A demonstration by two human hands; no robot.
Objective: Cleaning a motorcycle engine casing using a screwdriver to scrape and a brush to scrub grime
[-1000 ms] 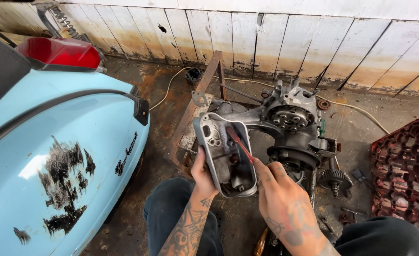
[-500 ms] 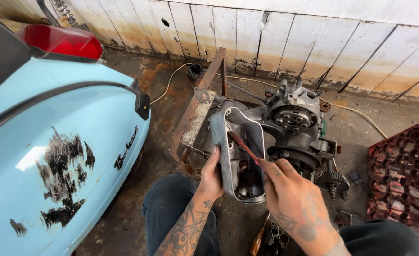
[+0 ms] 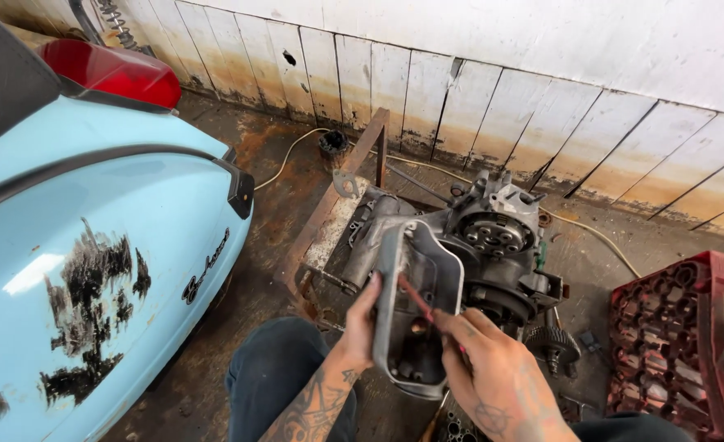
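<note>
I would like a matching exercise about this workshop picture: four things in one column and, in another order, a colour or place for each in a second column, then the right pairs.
Things
1. scooter body
2. plastic crate
3. metal cover
4. thin tool

Colour or place
A. red, at the right edge of the floor
B. grey, gripped at its edge by the left hand
C. light blue, on the left side
D. reddish, held in the right hand, tip inside the cover

Pairs: 1-C, 2-A, 3-B, 4-D
</note>
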